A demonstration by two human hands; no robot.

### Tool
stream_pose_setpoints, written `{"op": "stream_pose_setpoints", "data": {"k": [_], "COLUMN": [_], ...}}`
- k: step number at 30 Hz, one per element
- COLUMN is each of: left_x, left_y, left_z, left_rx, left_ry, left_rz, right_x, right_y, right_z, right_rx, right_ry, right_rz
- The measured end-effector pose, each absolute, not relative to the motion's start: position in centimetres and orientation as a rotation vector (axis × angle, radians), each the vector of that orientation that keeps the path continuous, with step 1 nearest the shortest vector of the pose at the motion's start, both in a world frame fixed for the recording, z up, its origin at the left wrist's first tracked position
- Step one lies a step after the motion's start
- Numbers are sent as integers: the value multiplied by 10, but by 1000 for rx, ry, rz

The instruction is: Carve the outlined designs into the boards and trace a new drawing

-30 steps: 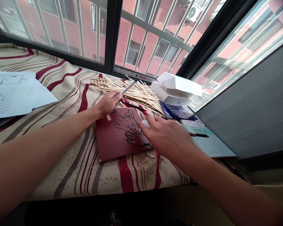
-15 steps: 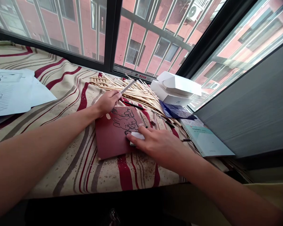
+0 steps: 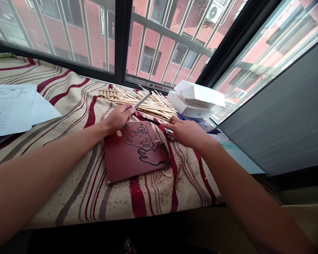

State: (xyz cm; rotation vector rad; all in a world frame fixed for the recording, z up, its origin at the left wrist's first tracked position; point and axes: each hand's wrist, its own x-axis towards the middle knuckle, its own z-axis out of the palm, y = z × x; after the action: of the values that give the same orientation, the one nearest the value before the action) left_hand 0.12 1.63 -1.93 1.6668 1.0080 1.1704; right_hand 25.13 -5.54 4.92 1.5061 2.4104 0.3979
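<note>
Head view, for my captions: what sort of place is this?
Likely a home craft corner by a window: a striped cloth, a barred window and a pile of wooden sticks.

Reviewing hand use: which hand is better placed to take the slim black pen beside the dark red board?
Probably the right hand: it looks empty, near the black pen. The left hand grips a white stick.

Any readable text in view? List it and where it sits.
"ZTE" on the side of the white box.
Red and black print on the label strip along the window frame: too blurred to read.
Pale teal book: nothing readable in this view.
</note>
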Motion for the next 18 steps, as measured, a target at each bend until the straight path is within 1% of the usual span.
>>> {"op": "stream_pose_setpoints", "data": {"k": [2,3,6,8,9,10,14,15,16,18], "left_x": [1,1,2,4,5,6,5,4,2,-1], "left_y": [13,11,3,-3,-6,-8,-7,-4,-1,6], "left_z": [-16,-14,-5,1,3,5,6,5,4,0], "left_rx": [1747,1780,1808,1800,1803,1811,1943,1974,1994,2021], "left_ry": [978,941,823,797,800,797,813,846,891,996], "left_rz": [1122,1100,1082,1079,1063,1039,952,965,996,1066], "right_x": [243,237,214,201,198,196,211,218,226,237], "right_y": [-43,-38,-24,-20,-20,-22,-42,-48,-53,-60], "right_z": [47,46,38,30,26,24,28,32,36,45], "right_rx": [1587,1594,1471,1421,1417,1421,1536,1557,1542,1333], "right_ry": [2696,2878,3270,3375,3418,3462,3665,3708,3695,3512], "right_rz": [166,-48,-904,-1297,-1400,-1436,-1184,-1202,-1297,-1490]}}
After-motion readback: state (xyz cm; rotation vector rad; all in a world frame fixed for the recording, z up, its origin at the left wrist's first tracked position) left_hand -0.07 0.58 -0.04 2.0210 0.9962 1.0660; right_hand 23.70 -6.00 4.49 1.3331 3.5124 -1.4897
